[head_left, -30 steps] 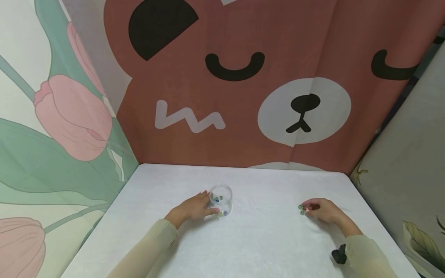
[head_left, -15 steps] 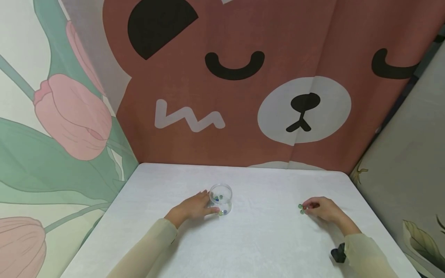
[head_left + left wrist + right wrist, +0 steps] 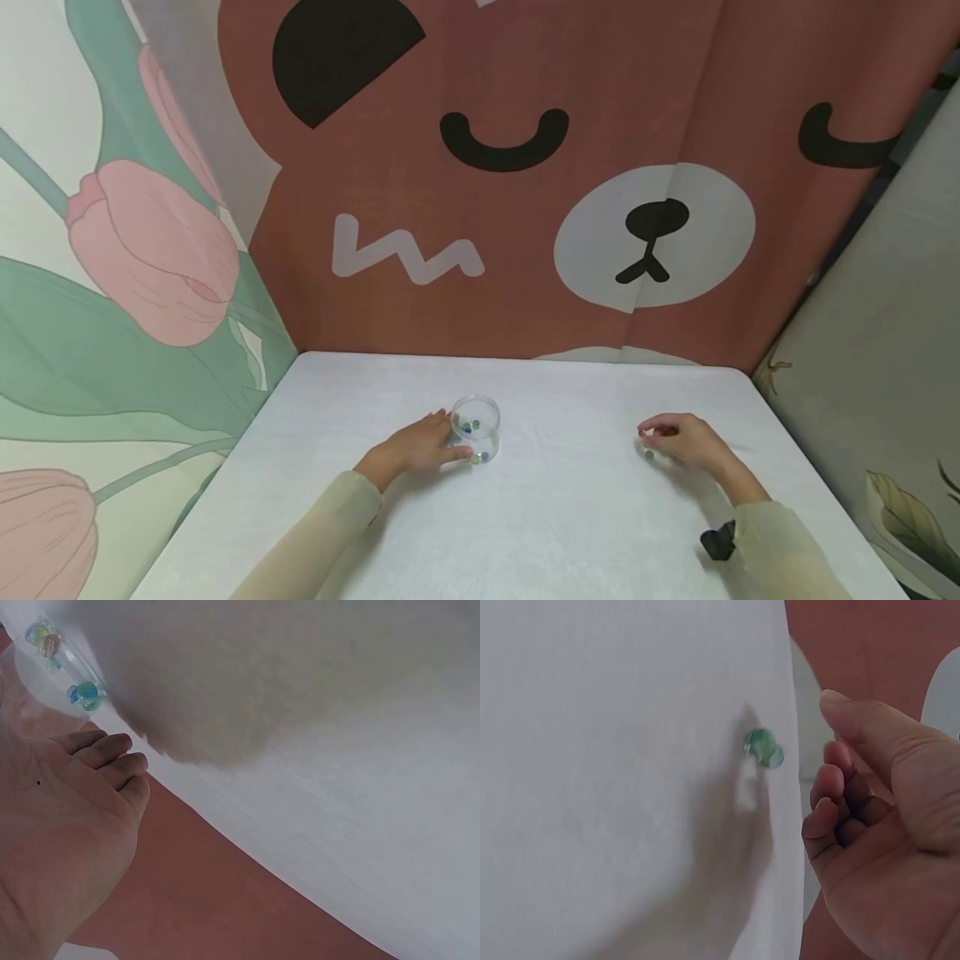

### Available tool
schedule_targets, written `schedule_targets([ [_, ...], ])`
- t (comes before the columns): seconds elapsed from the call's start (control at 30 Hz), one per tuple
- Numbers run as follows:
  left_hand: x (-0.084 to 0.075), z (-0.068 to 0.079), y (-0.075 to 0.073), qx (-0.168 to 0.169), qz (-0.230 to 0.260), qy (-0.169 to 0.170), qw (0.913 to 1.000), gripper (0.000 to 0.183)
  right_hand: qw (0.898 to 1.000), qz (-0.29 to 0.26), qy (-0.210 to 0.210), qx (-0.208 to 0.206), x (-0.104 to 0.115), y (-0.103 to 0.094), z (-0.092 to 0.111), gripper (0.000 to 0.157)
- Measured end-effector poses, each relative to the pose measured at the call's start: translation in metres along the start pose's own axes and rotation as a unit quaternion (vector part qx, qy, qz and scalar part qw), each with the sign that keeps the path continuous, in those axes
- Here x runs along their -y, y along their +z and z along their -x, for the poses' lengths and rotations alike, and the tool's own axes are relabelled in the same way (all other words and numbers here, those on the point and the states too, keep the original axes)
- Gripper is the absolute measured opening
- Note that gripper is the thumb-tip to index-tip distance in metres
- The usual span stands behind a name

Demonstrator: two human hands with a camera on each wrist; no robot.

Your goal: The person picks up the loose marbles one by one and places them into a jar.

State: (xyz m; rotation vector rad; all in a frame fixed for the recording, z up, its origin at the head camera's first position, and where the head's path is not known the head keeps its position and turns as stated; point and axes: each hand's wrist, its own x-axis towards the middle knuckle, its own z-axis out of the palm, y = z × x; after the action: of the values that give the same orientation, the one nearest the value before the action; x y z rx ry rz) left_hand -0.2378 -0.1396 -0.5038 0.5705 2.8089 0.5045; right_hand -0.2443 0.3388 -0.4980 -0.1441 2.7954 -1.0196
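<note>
In the head view, a clear round plastic cup (image 3: 491,435) stands left of the table's middle, with several glass marbles (image 3: 86,694) inside. My left hand (image 3: 415,446) holds the cup from its left side, thumb in front and fingers behind. Further right, my right hand (image 3: 688,440) is raised a little off the table. Its thumb and index finger pinch a small reddish marble (image 3: 642,432), mostly covered by the fingertips. In the right wrist view, two green marbles (image 3: 760,742) lie on the white tabletop beside this hand; the pinched one is hidden there.
The white table (image 3: 555,508) ends at a brown bear-print curtain (image 3: 517,308) behind it. Tulip-print cloth (image 3: 157,258) hangs at the left, and pale cloth at the right. A small black object (image 3: 717,542) shows at the right cuff.
My right hand has risen slightly and shifted left, taking the reddish marble up from beside the green ones. My left hand and the cup have stayed put.
</note>
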Motion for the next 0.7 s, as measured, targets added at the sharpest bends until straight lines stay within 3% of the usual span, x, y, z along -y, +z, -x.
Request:
schedule_targets([
  [0.27,-0.002,0.003,-0.002,0.002,0.000,-0.001,1.0000,0.094,0.998,-0.054,-0.005,-0.010,0.028,0.012,0.001,0.034],
  [0.5,-0.001,0.001,0.000,0.006,-0.005,-0.004,1.0000,0.097,0.990,-0.136,-0.010,-0.018,0.048,0.027,0.000,0.038],
  [0.7,-0.001,0.000,0.000,0.005,-0.006,-0.006,0.9999,0.096,0.985,-0.169,-0.037,-0.020,0.074,0.038,0.001,0.043],
])
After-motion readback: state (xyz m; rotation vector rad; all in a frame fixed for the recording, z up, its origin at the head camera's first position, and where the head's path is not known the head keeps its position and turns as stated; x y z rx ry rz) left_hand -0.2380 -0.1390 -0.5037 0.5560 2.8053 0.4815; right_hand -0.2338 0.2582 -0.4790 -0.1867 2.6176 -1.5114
